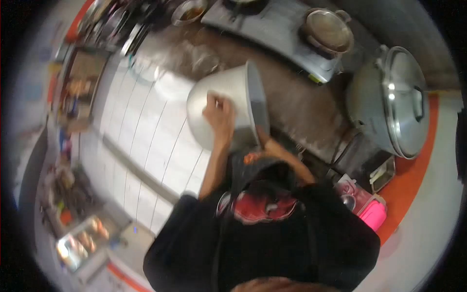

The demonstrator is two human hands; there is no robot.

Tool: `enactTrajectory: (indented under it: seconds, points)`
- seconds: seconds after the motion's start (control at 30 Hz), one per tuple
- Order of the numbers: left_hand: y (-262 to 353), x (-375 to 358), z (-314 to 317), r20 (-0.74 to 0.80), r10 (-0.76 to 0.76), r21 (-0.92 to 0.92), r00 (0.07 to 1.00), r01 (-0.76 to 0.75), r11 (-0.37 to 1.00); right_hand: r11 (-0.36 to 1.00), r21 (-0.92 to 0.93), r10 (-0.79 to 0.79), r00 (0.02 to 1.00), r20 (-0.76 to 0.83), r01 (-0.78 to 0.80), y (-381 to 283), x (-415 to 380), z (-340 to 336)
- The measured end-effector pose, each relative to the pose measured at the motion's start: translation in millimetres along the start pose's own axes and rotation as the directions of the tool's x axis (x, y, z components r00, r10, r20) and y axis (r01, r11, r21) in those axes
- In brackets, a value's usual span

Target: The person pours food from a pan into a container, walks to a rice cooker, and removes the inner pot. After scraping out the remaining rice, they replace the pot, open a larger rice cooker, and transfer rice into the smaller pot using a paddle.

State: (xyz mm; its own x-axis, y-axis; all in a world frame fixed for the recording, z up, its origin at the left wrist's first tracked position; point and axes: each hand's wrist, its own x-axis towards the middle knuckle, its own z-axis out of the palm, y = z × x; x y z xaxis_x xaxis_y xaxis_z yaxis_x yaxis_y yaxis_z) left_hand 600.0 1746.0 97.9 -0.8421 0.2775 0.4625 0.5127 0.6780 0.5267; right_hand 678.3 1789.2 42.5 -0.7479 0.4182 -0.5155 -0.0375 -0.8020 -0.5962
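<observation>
A large silver metal pot lies tipped on its side in front of me, its mouth facing right. My left hand is closed, fingers curled against the outer wall of the pot. Whatever may be inside those fingers is hidden. At the near edge of the mouth, my right hand grips the rim, with part of its fingers out of sight at the pot. Blur softens both hands.
Beyond the pot, a brown worktop carries a metal stove with a lidded pan. A big lidded pot stands at right, near a pink item. White tiles spread out on the left.
</observation>
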Motion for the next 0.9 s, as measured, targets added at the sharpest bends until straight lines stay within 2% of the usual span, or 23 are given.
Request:
enactTrajectory:
  seconds: [0.03,0.07,0.13,0.23,0.27,0.3,0.33,0.4,0.43,0.47,0.53,0.57,0.6,0.67,0.7,0.73,0.77,0.8,0.83,0.87,0.9]
  points:
    - [6,34,-13,0.443,-0.118,-0.331,0.889,0.284,0.900,0.998,0.031,0.043,0.997,0.064,-0.045,-15,-6,3]
    - [0,56,0,0.392,-0.093,-0.357,0.915,0.244,0.902,0.997,0.048,0.053,0.993,0.105,-0.059,-16,-5,7]
    - [-13,50,15,0.226,-0.028,-0.450,0.974,0.130,0.884,0.993,0.070,0.081,0.988,0.132,-0.091,-19,-1,17]
    - [-4,53,10,0.198,0.042,-0.550,0.979,0.076,0.832,0.993,0.092,0.060,0.983,0.175,-0.077,-25,12,30]
    - [17,51,-8,0.351,-0.131,-0.586,0.927,0.327,0.742,0.990,0.115,0.062,0.982,0.176,-0.083,-31,12,29]
    - [30,53,-16,0.506,-0.279,-0.574,0.816,0.560,0.597,0.990,0.118,0.056,0.984,0.168,-0.076,-31,14,29]
    - [28,49,-11,0.531,-0.255,-0.574,0.808,0.565,0.593,0.990,0.129,0.037,0.990,0.139,-0.055,-38,12,28]
    - [18,39,-1,0.454,-0.244,-0.771,0.857,0.515,0.375,0.995,-0.092,0.058,0.990,0.131,-0.046,-56,5,27]
    - [20,37,1,0.508,-0.252,-0.790,0.824,0.562,0.244,0.986,-0.160,0.030,0.999,-0.036,-0.035,-83,-22,47]
    - [6,30,17,0.527,-0.232,-0.788,0.817,0.573,0.226,0.987,-0.162,0.011,0.998,-0.061,-0.021,-78,-18,42]
    - [-30,14,65,0.405,-0.059,-0.806,0.913,0.386,0.448,0.987,-0.116,0.110,0.993,-0.041,-0.114,-69,1,27]
    - [-21,15,66,0.373,0.028,-0.798,0.927,0.306,0.519,0.963,-0.163,0.229,0.970,0.080,-0.214,-82,-2,26]
    - [-21,20,78,0.361,0.035,-0.838,0.932,0.308,0.450,0.981,-0.119,0.173,0.973,0.150,-0.156,-78,-1,20]
    - [-6,29,70,0.651,-0.006,-0.687,0.759,0.592,0.421,0.997,-0.062,0.050,0.990,0.134,-0.042,-61,14,9]
    - [-2,28,70,0.665,0.019,-0.685,0.747,0.599,0.415,0.998,-0.053,0.031,0.994,0.109,-0.025,-63,10,-2]
    - [5,29,77,0.631,0.076,-0.656,0.772,0.478,0.584,0.895,-0.425,-0.094,0.989,0.111,0.133,-84,-6,-8]
    - [7,30,80,0.599,0.137,-0.600,0.789,0.329,0.729,0.641,-0.727,-0.197,0.969,0.151,0.244,-103,-26,-13]
    - [-4,29,87,0.605,0.156,-0.608,0.781,0.326,0.724,0.447,-0.821,-0.398,0.901,0.175,0.357,-120,-44,-26]
    - [-24,27,102,0.616,0.161,-0.578,0.771,0.303,0.757,0.213,-0.885,-0.566,0.791,0.233,0.413,-146,-65,-45]
    - [-35,24,113,0.626,0.162,-0.545,0.763,0.279,0.791,0.131,-0.938,-0.669,0.727,0.154,0.320,-184,-95,-61]
    - [-34,21,118,0.628,0.171,-0.551,0.759,0.278,0.787,0.241,-0.966,-0.688,0.719,-0.099,0.098,-245,-142,-52]
